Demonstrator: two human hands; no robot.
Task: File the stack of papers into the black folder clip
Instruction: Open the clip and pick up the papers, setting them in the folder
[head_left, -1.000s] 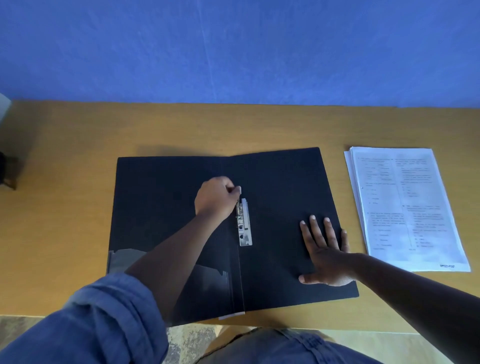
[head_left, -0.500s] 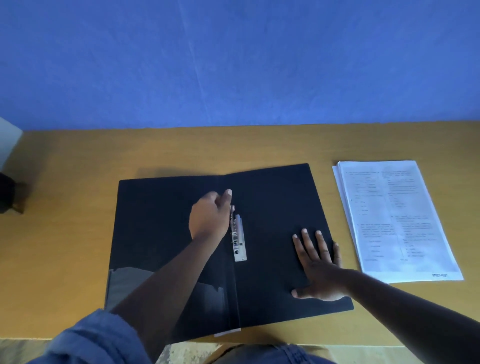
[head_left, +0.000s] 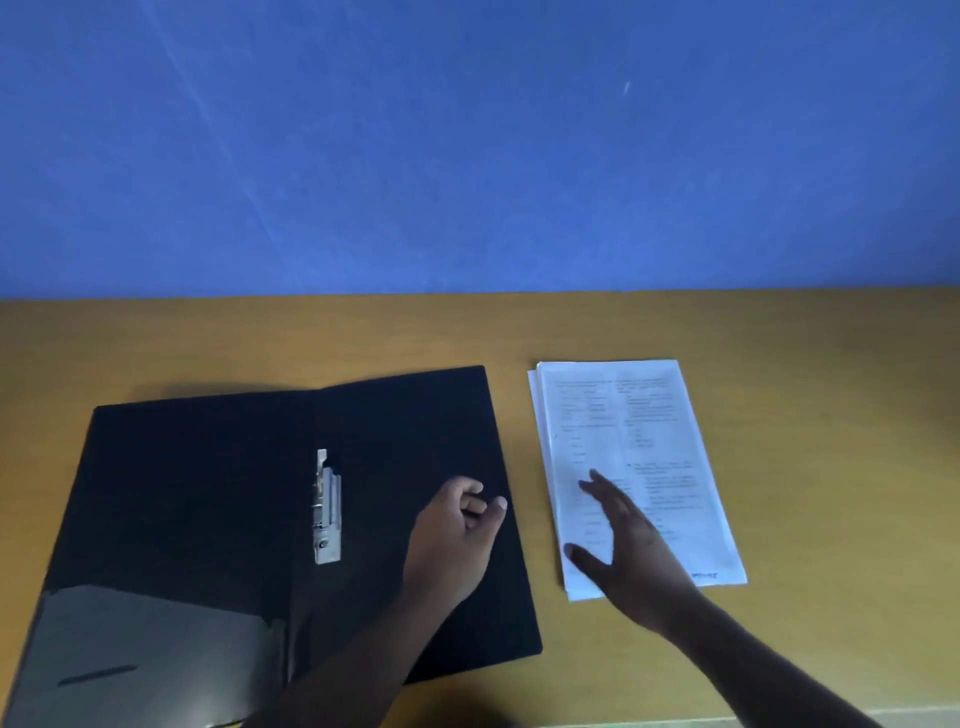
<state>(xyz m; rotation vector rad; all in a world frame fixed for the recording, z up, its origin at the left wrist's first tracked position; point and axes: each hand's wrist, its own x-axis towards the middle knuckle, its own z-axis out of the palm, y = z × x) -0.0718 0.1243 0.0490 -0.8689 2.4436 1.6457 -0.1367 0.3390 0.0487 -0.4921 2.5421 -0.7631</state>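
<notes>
The black folder (head_left: 197, 499) lies spread open on the desk, its metal clip (head_left: 327, 506) lifted along the spine. A stack of printed white papers (head_left: 639, 431) lies to the right of the folder. My left hand (head_left: 454, 535) hovers over the folder's right panel, fingers loosely curled, holding nothing. My right hand (head_left: 623, 545) is spread over the lower left part of the paper stack, fingers apart; whether it touches the paper I cannot tell.
The wooden desk (head_left: 805, 415) runs up to a blue wall (head_left: 467, 156) behind. A clear pocket (head_left: 145, 649) sits on the folder's inner left flap. The desk's near edge is at the bottom right.
My left hand has left the clip and moved right across the folder. My right hand lifted off the folder's right panel and moved over the paper stack. The view shifted right.
</notes>
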